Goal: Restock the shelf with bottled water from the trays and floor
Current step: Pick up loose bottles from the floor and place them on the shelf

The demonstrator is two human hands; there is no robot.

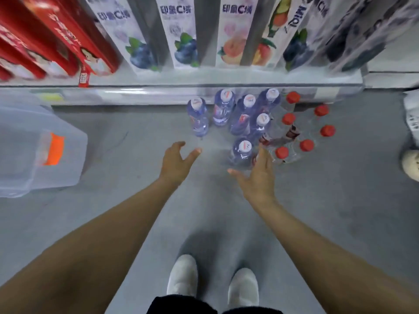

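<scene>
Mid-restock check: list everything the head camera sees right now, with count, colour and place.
white-capped bottles: six, bluish, upright on the floor at the shelf foot
red-capped bottles: six, clear, upright on the floor, right of the white-capped group
shelf: one, pale edge, across the top
juice cartons: several, white with fruit pictures, on the shelf
red packs: several, red, on the shelf at left
plastic bin: one, clear with orange label, on the floor at left
floor: grey
shoes: two, white, bottom centre
left hand: open, holding nothing, reaching toward the bottles
right hand: open, holding nothing, beside the nearest white-capped bottle
</scene>
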